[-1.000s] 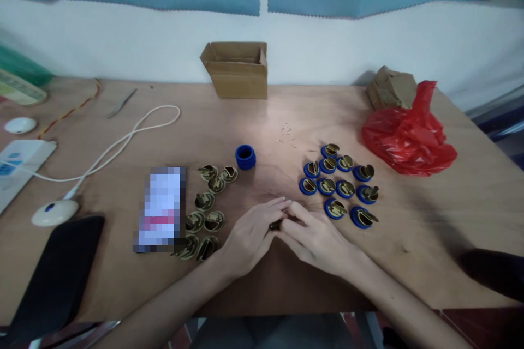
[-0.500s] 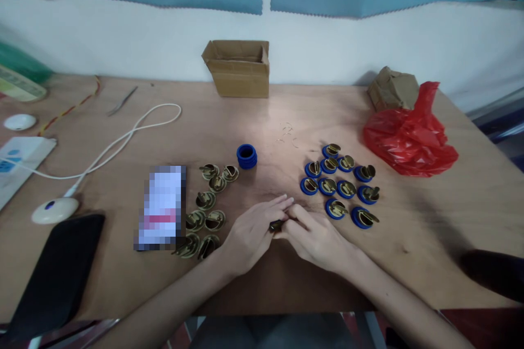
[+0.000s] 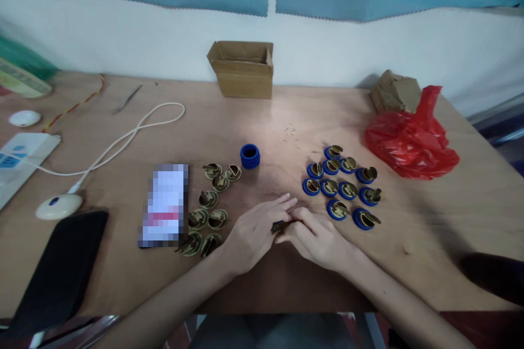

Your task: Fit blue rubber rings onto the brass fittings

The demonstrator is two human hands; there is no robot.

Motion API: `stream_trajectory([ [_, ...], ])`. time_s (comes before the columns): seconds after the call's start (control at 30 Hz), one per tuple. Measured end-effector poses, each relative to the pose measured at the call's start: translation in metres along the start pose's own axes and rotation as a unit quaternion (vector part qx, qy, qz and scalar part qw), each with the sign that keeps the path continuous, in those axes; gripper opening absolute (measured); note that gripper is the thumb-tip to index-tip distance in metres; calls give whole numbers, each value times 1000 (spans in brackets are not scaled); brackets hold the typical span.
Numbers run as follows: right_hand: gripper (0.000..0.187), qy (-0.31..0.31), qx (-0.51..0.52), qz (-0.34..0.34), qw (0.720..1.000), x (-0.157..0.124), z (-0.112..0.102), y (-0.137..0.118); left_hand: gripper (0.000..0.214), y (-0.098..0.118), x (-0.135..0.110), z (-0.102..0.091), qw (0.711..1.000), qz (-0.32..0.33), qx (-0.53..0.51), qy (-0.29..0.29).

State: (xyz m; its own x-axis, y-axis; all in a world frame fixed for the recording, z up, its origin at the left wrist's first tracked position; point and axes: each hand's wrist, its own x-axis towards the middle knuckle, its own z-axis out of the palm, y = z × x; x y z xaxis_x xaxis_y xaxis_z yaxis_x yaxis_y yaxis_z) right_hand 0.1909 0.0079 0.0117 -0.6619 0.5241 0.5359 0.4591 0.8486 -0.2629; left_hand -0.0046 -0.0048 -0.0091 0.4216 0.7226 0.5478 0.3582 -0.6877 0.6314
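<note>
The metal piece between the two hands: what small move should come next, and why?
Probably a small press by the right hand on the metal piece, with the left hand steadying it, before reaching for the stack of blue rings: both hands close around the piece, so neither looks free.
</note>
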Motion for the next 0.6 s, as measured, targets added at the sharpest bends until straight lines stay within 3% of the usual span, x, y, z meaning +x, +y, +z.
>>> stream_trajectory([
  [0.33,31,-10,11,3,1000,-2,0,1,30,-5,-3,-1,1000,-1,-27,-10],
  [0.6,16,5,107,80,991,-1,1,0,37,-9,-12,3,998,-40,-39,-3],
])
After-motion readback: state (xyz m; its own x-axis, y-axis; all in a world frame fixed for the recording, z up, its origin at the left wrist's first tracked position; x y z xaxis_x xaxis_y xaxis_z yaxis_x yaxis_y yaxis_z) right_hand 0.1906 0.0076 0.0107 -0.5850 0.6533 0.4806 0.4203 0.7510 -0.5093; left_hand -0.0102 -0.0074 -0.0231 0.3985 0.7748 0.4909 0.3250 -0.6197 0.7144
